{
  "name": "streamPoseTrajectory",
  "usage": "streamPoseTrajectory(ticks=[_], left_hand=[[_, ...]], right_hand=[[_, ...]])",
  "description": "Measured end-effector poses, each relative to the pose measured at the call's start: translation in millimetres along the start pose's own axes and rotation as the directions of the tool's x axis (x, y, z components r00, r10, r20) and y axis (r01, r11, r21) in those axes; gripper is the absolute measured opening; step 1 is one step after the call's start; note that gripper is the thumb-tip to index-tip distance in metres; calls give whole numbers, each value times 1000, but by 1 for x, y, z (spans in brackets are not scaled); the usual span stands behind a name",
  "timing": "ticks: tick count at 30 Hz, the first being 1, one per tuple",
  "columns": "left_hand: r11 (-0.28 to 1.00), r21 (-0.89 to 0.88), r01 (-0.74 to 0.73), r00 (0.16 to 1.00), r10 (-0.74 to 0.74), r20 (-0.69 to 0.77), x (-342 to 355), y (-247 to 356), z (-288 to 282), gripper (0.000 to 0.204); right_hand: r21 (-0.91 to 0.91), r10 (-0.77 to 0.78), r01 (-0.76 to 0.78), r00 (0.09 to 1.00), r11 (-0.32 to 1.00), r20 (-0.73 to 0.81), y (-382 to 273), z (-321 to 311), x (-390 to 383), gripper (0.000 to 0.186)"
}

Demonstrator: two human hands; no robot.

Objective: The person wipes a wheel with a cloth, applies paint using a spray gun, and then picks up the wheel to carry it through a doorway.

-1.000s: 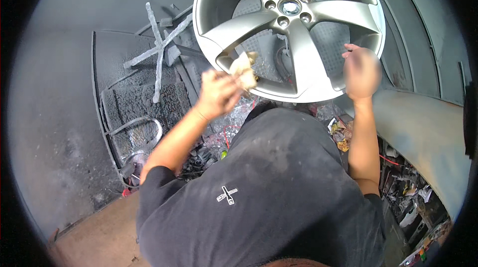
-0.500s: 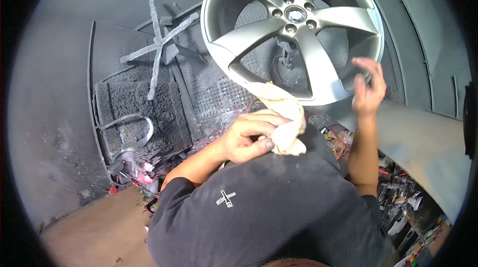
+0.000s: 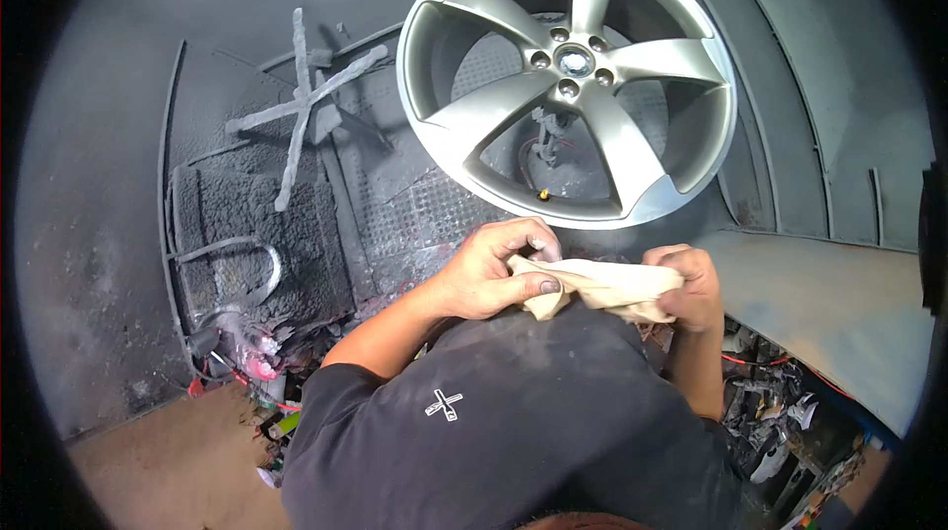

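Note:
A pale cream cloth (image 3: 617, 283) is stretched between my two hands, just in front of my chest. My left hand (image 3: 499, 268) pinches one end, with the thumb lying on top of it. At the other end my right hand (image 3: 689, 285) has its fingers curled round a bunched part. Just beyond my hands is a silver five-spoke car wheel rim (image 3: 632, 150), face up and touched by neither hand. A small yellow valve cap (image 3: 544, 194) shows inside its near edge.
To the left stands a grey-crusted metal cross-shaped stand (image 3: 306, 103), above a rough dark block (image 3: 252, 234) with a curved hose (image 3: 269, 278). A pale panel (image 3: 820, 308) slopes along the right. Below it lies a cluttered pile of litter (image 3: 775, 421).
My right hand has come down from beside the rim and gripped the cloth's free end. The cloth, hanging from my left hand before, now spans both hands. The rim appears slightly lower and further left.

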State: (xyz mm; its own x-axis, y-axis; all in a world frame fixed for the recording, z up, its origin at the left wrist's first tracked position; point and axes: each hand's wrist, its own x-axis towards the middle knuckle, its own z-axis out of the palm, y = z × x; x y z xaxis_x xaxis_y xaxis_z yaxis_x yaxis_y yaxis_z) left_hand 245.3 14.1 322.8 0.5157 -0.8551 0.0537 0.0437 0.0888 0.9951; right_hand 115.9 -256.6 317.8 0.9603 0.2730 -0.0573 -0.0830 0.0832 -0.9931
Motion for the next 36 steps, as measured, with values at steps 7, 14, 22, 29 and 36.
streamPoseTrajectory(ticks=[7,14,22,29,36], left_hand=[[938,334,-93,990,54,127,29,-14,28,26],[941,175,289,903,-329,276,12,-69,3,23],[385,-753,534,428,-891,-152,-22,-224,-49,53],[477,-846,237,444,-828,-342,-7,-289,-67,41],[436,-865,248,562,-792,-239,-2,-303,-83,24]], right_hand=[[751,74,418,849,511,-524,-14,37,9,73],[166,-146,348,714,923,-685,-7,-31,-33,48],[-620,-240,-387,683,682,-690,37,-37,-26,57],[-795,-454,-461,654,395,-605,112,-29,-11,56],[-756,-331,-524,686,393,-648,108,-17,-14,54]])
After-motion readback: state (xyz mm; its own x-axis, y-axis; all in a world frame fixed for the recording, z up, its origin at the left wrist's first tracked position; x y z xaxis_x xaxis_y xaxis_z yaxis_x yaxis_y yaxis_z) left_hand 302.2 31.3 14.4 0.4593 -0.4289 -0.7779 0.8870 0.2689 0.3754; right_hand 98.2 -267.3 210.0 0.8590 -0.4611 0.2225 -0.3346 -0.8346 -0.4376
